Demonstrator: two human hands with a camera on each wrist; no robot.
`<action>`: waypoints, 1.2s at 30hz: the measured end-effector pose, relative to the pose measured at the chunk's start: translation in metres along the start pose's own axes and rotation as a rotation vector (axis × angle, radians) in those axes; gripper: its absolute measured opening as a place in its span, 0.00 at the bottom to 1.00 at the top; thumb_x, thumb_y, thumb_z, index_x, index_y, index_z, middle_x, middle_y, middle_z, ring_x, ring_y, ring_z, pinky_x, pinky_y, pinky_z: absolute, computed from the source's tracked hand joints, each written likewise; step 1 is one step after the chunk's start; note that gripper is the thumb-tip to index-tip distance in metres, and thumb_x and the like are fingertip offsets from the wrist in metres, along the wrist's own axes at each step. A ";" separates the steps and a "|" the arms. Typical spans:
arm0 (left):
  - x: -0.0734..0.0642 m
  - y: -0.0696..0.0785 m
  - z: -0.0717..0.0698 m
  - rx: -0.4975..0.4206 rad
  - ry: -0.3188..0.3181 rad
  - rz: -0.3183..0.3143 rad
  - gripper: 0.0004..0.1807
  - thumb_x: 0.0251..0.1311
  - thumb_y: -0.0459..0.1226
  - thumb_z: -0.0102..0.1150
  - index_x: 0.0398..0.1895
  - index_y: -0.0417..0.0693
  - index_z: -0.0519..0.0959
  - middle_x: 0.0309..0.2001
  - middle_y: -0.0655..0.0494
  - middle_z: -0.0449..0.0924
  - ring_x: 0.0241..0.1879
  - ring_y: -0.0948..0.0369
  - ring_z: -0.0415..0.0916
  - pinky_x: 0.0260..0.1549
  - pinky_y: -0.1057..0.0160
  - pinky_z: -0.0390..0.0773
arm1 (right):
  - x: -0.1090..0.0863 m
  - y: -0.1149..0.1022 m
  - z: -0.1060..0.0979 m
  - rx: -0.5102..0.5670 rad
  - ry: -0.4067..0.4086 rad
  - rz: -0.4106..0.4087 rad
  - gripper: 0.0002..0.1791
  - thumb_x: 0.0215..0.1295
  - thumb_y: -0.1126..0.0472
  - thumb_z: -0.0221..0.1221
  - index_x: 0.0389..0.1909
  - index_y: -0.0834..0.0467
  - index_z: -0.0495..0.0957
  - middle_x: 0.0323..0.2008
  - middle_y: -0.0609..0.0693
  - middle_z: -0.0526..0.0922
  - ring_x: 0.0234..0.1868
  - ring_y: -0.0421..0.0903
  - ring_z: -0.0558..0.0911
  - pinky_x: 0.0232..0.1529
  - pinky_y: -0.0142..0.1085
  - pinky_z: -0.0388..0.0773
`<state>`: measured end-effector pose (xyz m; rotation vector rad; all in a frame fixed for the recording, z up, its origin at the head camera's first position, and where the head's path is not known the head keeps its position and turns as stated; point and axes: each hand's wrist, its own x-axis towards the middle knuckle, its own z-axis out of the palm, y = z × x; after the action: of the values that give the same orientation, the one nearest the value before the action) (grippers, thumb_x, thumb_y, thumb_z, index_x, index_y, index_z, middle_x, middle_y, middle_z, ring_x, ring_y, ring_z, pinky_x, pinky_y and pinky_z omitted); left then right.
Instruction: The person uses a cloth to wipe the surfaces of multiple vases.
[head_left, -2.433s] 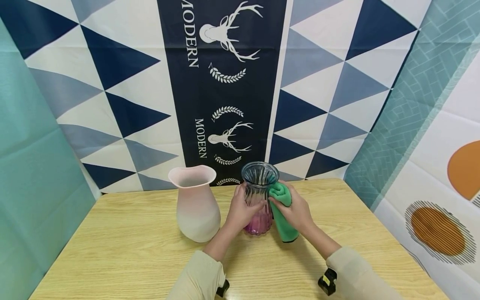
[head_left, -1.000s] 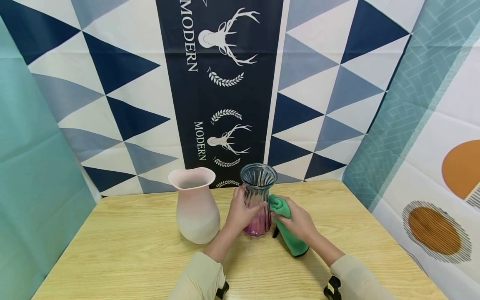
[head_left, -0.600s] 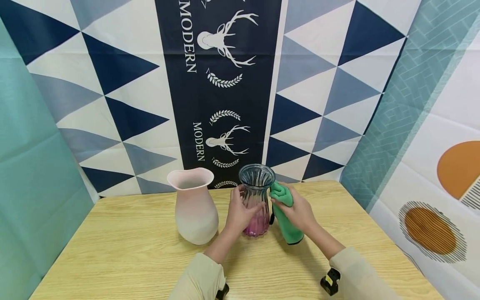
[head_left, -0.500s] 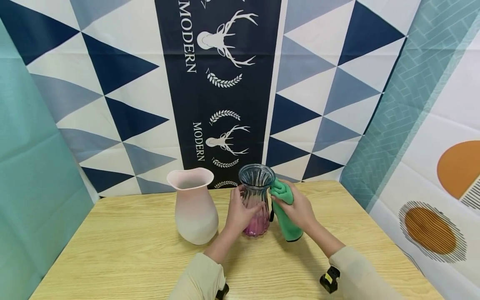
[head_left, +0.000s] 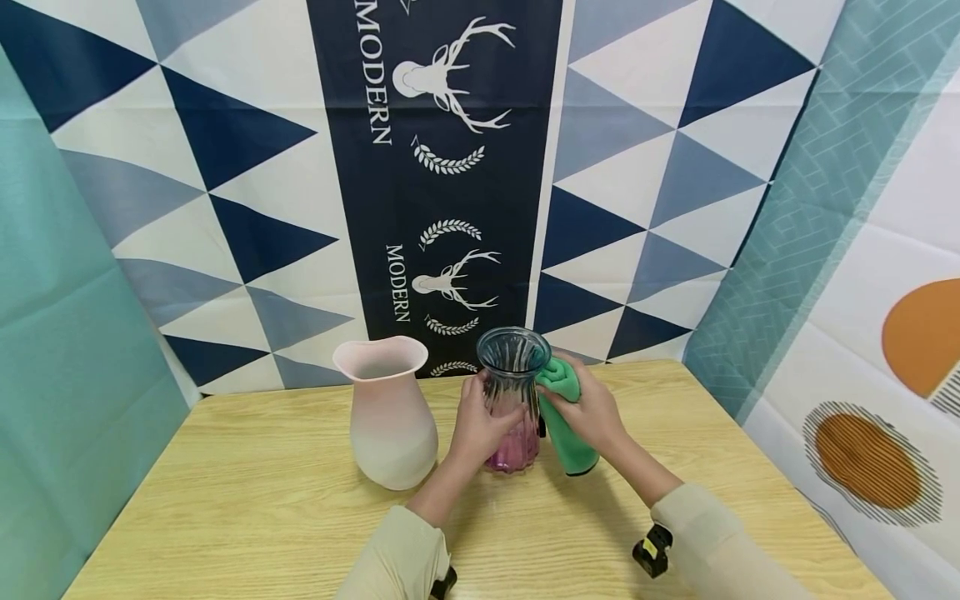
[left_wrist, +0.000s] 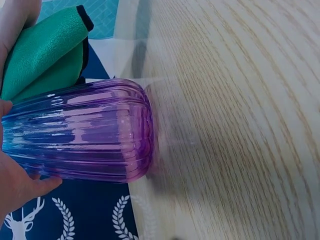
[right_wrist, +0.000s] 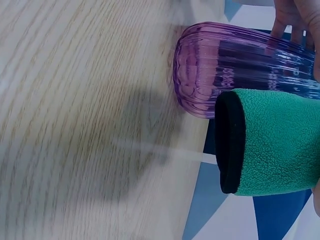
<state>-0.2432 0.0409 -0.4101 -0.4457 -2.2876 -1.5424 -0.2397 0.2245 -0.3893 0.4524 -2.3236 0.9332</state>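
Note:
A ribbed glass vase (head_left: 512, 446), blue at the rim and fading to purple-pink at the base, stands upright on the table. My left hand (head_left: 480, 425) grips it round the middle from the left, thumb across the front. In my right hand (head_left: 592, 408) is a bunched green cloth (head_left: 572, 442) with a dark edge, held against the vase's right side just below the rim. The loose end of the cloth (right_wrist: 275, 145) hangs beside the vase (right_wrist: 200, 70) in the right wrist view. The left wrist view shows the vase's purple base (left_wrist: 125, 130) at the tabletop.
A matte pink-and-white vase (head_left: 393, 425) with a wavy rim stands left of the glass one, close to my left forearm. The wooden table (head_left: 247, 500) ends at a patterned backdrop (head_left: 450, 183) behind both vases.
The right hand with the cloth moves back and forth along the vase's right side, away and down, then back up against it. The left hand keeps its grip on the vase.

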 end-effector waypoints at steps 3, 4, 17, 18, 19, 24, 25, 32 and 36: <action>0.000 0.000 0.000 -0.005 -0.004 0.001 0.41 0.47 0.43 0.68 0.62 0.35 0.63 0.55 0.43 0.67 0.57 0.50 0.68 0.59 0.50 0.69 | -0.001 0.000 0.001 -0.012 -0.025 0.016 0.31 0.55 0.56 0.66 0.60 0.55 0.68 0.46 0.59 0.82 0.41 0.55 0.81 0.36 0.50 0.76; 0.000 0.000 0.000 -0.006 -0.004 -0.001 0.41 0.47 0.44 0.68 0.63 0.35 0.62 0.55 0.43 0.67 0.57 0.50 0.68 0.59 0.50 0.70 | -0.002 0.001 0.002 -0.015 -0.034 0.019 0.31 0.55 0.56 0.66 0.60 0.55 0.69 0.45 0.59 0.82 0.41 0.55 0.81 0.36 0.50 0.76; 0.001 -0.004 -0.002 -0.015 -0.017 0.009 0.40 0.47 0.45 0.69 0.63 0.40 0.64 0.54 0.45 0.68 0.55 0.52 0.69 0.56 0.51 0.72 | -0.009 0.006 0.005 -0.036 -0.119 0.019 0.30 0.58 0.54 0.64 0.60 0.56 0.69 0.48 0.57 0.80 0.45 0.55 0.81 0.39 0.50 0.77; 0.001 -0.004 -0.002 -0.019 -0.018 0.007 0.40 0.47 0.45 0.69 0.63 0.40 0.64 0.54 0.45 0.68 0.55 0.51 0.69 0.56 0.51 0.72 | -0.009 0.007 0.005 -0.038 -0.126 0.020 0.29 0.58 0.54 0.64 0.61 0.56 0.69 0.49 0.57 0.80 0.46 0.55 0.81 0.40 0.50 0.77; 0.002 -0.004 -0.002 -0.021 -0.017 0.009 0.40 0.48 0.45 0.69 0.63 0.40 0.64 0.54 0.45 0.68 0.55 0.51 0.69 0.56 0.51 0.72 | -0.010 0.008 0.006 -0.042 -0.135 0.022 0.30 0.58 0.54 0.63 0.61 0.56 0.68 0.50 0.57 0.80 0.47 0.55 0.80 0.41 0.51 0.77; 0.002 -0.004 -0.003 -0.028 -0.022 -0.010 0.40 0.47 0.45 0.69 0.63 0.40 0.64 0.55 0.45 0.68 0.56 0.51 0.69 0.57 0.51 0.71 | -0.015 0.014 0.008 -0.060 -0.167 0.038 0.30 0.59 0.53 0.63 0.62 0.55 0.68 0.53 0.58 0.79 0.51 0.57 0.79 0.45 0.54 0.76; 0.002 -0.004 -0.003 -0.026 -0.024 -0.013 0.41 0.47 0.46 0.69 0.63 0.40 0.64 0.55 0.45 0.68 0.56 0.51 0.69 0.57 0.51 0.71 | -0.017 0.015 0.008 -0.061 -0.171 0.041 0.30 0.58 0.53 0.63 0.62 0.54 0.68 0.54 0.58 0.78 0.51 0.57 0.79 0.46 0.54 0.76; 0.003 -0.005 -0.002 -0.014 -0.030 -0.025 0.42 0.48 0.47 0.69 0.63 0.40 0.62 0.56 0.45 0.67 0.57 0.51 0.69 0.58 0.51 0.70 | -0.028 0.023 0.014 -0.076 -0.202 0.049 0.30 0.58 0.52 0.63 0.61 0.53 0.69 0.55 0.57 0.78 0.52 0.57 0.79 0.47 0.54 0.76; 0.004 -0.005 -0.003 -0.009 -0.028 -0.027 0.42 0.48 0.47 0.69 0.63 0.38 0.63 0.55 0.44 0.68 0.57 0.50 0.69 0.58 0.50 0.70 | -0.034 0.028 0.018 -0.082 -0.222 0.058 0.31 0.58 0.51 0.63 0.62 0.53 0.68 0.56 0.56 0.77 0.53 0.57 0.79 0.48 0.53 0.76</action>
<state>-0.2485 0.0364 -0.4117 -0.4426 -2.3179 -1.5696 -0.2355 0.2345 -0.4357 0.4777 -2.5775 0.8476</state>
